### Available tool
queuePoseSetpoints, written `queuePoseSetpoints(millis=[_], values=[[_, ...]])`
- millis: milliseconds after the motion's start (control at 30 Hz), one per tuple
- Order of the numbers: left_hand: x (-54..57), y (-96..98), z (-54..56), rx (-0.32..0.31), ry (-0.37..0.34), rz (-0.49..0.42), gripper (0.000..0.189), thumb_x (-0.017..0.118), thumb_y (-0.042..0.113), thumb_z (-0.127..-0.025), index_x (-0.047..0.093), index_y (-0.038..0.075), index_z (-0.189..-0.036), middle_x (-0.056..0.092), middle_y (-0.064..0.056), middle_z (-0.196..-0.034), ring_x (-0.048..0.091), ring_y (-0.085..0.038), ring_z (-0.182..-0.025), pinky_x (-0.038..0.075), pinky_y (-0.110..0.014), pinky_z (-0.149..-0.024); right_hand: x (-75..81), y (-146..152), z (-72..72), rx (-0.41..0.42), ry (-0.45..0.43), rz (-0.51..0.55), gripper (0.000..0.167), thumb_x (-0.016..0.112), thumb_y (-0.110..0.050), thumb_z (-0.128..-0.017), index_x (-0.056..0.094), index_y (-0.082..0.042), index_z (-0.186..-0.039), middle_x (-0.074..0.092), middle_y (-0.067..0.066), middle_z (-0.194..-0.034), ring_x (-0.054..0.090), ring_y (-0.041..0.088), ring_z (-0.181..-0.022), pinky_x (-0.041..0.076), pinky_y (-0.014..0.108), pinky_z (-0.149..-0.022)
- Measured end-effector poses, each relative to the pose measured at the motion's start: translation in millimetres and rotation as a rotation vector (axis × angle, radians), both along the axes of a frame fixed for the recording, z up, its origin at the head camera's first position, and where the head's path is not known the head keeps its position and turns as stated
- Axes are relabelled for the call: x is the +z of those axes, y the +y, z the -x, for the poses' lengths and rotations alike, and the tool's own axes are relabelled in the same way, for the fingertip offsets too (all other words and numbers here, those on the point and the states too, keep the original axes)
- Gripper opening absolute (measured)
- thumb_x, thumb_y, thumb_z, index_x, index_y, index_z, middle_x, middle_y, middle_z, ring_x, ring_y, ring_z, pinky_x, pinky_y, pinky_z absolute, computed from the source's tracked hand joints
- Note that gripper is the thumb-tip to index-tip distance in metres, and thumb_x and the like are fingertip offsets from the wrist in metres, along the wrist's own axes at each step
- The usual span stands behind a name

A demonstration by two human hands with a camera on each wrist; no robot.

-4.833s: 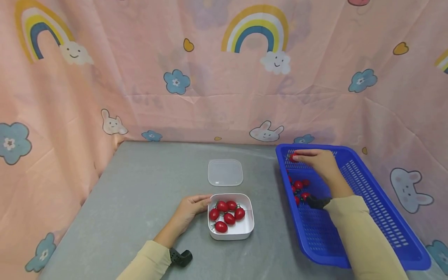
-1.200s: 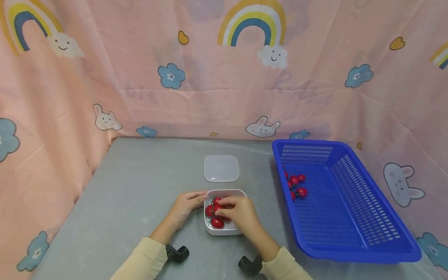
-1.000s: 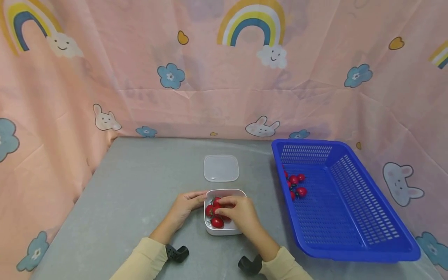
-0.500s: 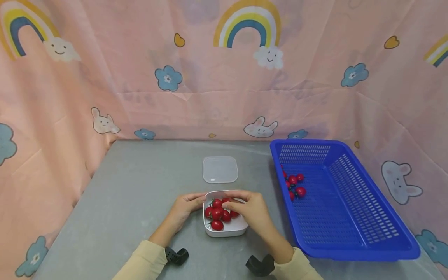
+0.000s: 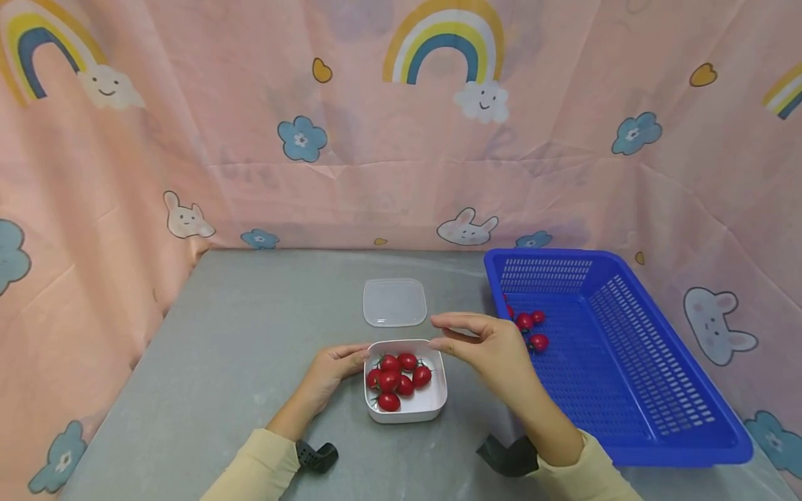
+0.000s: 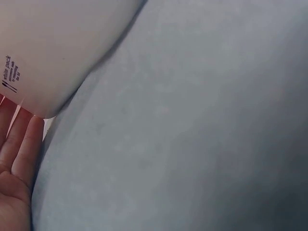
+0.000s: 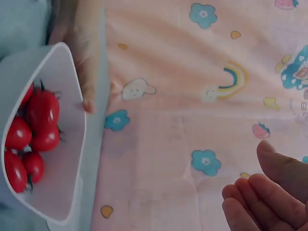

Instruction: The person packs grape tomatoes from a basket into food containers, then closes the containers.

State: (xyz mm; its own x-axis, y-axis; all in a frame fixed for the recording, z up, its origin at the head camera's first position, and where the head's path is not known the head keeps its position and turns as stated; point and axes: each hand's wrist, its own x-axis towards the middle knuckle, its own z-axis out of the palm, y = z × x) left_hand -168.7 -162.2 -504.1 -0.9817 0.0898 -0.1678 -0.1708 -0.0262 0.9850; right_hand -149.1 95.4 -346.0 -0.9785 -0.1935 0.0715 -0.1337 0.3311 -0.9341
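Tomatoes (image 5: 396, 380) in a white box (image 5: 434, 406), near the front edge of the grey surface (image 5: 250, 327).
The left hand (image 5: 332, 372) rests on the surface with its straight fingers (image 5: 352, 353) touching the box's left wall, holding nothing. The right hand (image 5: 489, 346) hovers above the box's right rear corner, its fingers (image 5: 454, 321) loosely curved and empty, thumb and forefinger apart. A clear lid (image 5: 395, 302) lies flat on the surface just behind the box, apart from it. A blue basket (image 5: 651, 431) sits along the right edge of the surface, with a few more tomatoes (image 5: 531, 330) against its left wall. A pink patterned cloth (image 5: 401, 125) hangs behind and beside the surface.
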Motion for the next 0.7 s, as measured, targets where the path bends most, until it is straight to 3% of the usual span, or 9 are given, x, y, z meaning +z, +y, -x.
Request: queuePoseSetpoints(millis=[100,300,500,533,600,700], values=[[0.0,-1.2,0.3,-0.006,-0.004,-0.008,0.038,0.069,0.014,-0.093,0.065,-0.01,-0.122,0.073,-0.011,-0.116,0.068,-0.001,-0.092,0.055,-0.02,-0.086,5.9,6,2.7,-0.01,0.035,-0.039,0.032,0.082,-0.015,-0.081,0.076,-0.005,-0.111,0.074,0.012,-0.114,0.072,0.025,-0.105,0.059,0.028,-0.082],[0.5,-0.5,0.6,0.003,-0.006,0.0,0.037,0.069,0.014,-0.092,0.066,-0.009,-0.121,0.074,-0.008,-0.114,0.068,-0.001,-0.093,0.055,-0.02,-0.086,14.0,19,12.4,-0.023,0.026,-0.101,0.035,0.081,-0.025,-0.083,0.075,-0.01,-0.115,0.074,0.01,-0.117,0.071,0.022,-0.108,0.059,0.028,-0.085],[0.5,0.3,1.0,0.009,-0.008,0.006,0.036,0.07,0.014,-0.091,0.067,-0.008,-0.12,0.074,-0.008,-0.114,0.068,-0.002,-0.093,0.055,-0.02,-0.085,18.5,30,23.5,-0.067,0.045,-0.125,0.038,0.081,-0.03,-0.083,0.075,-0.012,-0.115,0.075,0.008,-0.115,0.069,-0.001,-0.1,0.056,0.016,-0.081],[0.4,0.2,1.0,0.009,-0.01,0.008,0.036,0.07,0.014,-0.091,0.068,-0.007,-0.119,0.074,-0.008,-0.114,0.068,-0.002,-0.093,0.055,-0.02,-0.085,19.2,32,25.3,-0.073,0.045,-0.136,0.039,0.082,-0.033,-0.082,0.076,-0.013,-0.115,0.075,0.008,-0.115,0.068,-0.005,-0.097,0.055,0.015,-0.08],[0.4,-0.2,1.0,0.001,-0.008,0.009,0.037,0.07,0.015,-0.092,0.067,-0.008,-0.12,0.074,-0.009,-0.115,0.068,-0.002,-0.094,0.055,-0.02,-0.086,21.1,35,28.4,-0.09,0.023,-0.157,0.043,0.081,-0.04,-0.081,0.075,-0.015,-0.116,0.075,0.007,-0.114,0.063,-0.008,-0.071,0.054,0.017,-0.062],[0.5,-0.9,0.9,-0.012,-0.006,0.001,0.038,0.069,0.015,-0.093,0.065,-0.009,-0.122,0.073,-0.011,-0.117,0.067,-0.001,-0.095,0.054,-0.02,-0.087,23.5,40,33.4,-0.118,-0.021,-0.186,0.05,0.081,-0.048,-0.079,0.074,-0.018,-0.118,0.074,0.006,-0.116,0.045,0.002,-0.043,0.043,0.026,-0.041]])
